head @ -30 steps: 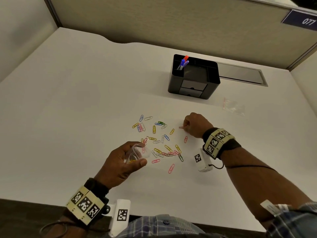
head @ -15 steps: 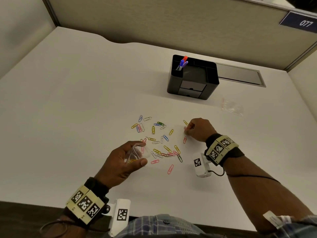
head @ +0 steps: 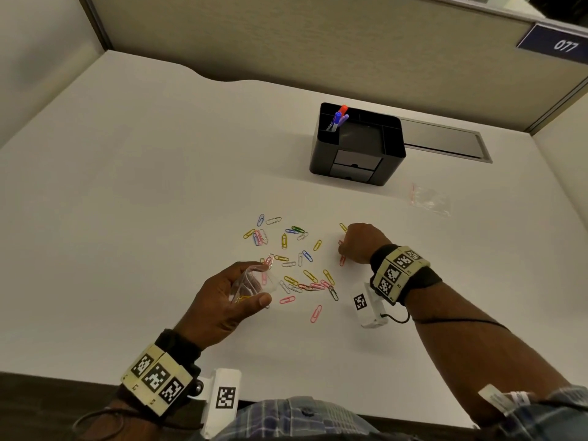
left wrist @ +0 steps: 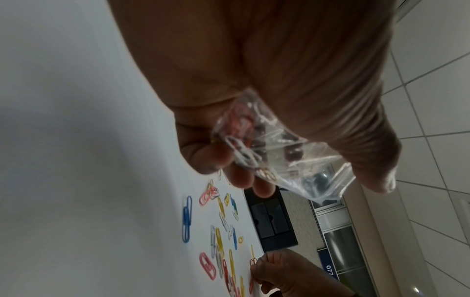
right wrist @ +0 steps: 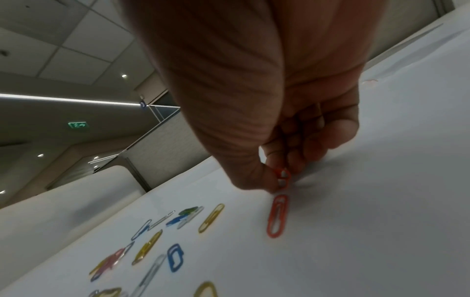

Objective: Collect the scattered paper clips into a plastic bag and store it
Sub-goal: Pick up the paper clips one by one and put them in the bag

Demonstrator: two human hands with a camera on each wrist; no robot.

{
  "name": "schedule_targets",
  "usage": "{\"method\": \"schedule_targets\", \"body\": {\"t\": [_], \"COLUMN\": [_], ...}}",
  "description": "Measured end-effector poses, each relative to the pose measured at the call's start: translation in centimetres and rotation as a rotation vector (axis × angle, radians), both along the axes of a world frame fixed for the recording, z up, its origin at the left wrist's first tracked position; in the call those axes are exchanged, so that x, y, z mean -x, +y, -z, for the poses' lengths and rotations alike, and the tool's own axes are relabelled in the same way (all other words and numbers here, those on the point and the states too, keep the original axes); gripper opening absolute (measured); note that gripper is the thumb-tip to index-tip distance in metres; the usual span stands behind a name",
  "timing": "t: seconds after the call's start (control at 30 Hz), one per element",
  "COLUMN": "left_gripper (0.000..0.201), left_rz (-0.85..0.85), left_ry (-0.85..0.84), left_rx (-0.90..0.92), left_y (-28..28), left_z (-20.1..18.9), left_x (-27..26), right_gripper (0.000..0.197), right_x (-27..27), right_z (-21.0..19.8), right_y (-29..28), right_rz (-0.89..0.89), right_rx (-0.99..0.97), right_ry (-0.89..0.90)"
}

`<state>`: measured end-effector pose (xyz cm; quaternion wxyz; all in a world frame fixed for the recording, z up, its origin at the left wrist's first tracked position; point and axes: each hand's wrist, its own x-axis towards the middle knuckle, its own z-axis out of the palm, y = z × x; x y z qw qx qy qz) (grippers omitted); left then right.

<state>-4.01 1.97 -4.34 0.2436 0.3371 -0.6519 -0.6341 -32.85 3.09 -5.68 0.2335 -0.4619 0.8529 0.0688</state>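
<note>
The left hand (head: 222, 300) holds a clear, crinkly bag (head: 251, 281) with a few clips inside, fingers curled round it. The right hand (head: 359, 243) pinches a red clip (right wrist: 282, 177) between thumb and fingertips. Many bright clips (head: 292, 259) lie in the middle of the white table (head: 127, 202). A black box (head: 356, 144) sits near the far edge. Another bag (head: 429, 198) lies to its right, by the gray wall (head: 286, 36).

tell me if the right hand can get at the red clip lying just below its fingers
Probably yes. The right hand already pinches one red clip, and the other red clip lies flat on the desk just beside its fingertips, with nothing over it.
</note>
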Motion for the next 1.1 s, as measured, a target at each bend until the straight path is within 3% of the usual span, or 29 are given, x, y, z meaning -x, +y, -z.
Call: {"method": "schedule_targets", "body": {"t": [0.1, 0.27, 0.43, 0.57, 0.67, 0.93, 1.1], "left_gripper": [0.075, 0.075, 0.074, 0.066, 0.075, 0.071, 0.068], "left_rz": [-0.006, 0.003, 0.004, 0.026, 0.030, 0.025, 0.031], "left_ry": [-0.016, -0.023, -0.028, -0.018, -0.012, -0.045, -0.022], "left_rx": [-0.010, 0.000, 0.026, 0.012, 0.006, 0.039, 0.042], "left_y": [0.0, -0.2, -0.1, 0.0, 0.1, 0.1, 0.0], "left_z": [0.4, 0.5, 0.6, 0.5, 0.3, 0.7, 0.8], "left_x": [-0.1, -0.1, -0.1, 0.2, 0.3, 0.0, 0.0], "right_gripper": [0.032, 0.007, 0.018, 0.019, 0.014, 0.024, 0.010], "right_x": [-0.2, 0.6, 1.0, 0.8, 0.8, 0.2, -0.2], "right_z": [0.2, 0.2, -0.2, -0.1, -0.1, -0.1, 0.0], "right_y": [0.3, 1.4, 3.1, 3.5, 3.3, 2.5, 3.3], "right_rz": [-0.043, -0.023, -0.123, -0.246, -0.264, -0.309, -0.294], "right_rx": [0.029, 0.146, 0.195, 0.166, 0.111, -0.090, -0.041], "right_ry": [0.006, -0.098, -0.191, -0.157, -0.135, -0.006, -0.004]}}
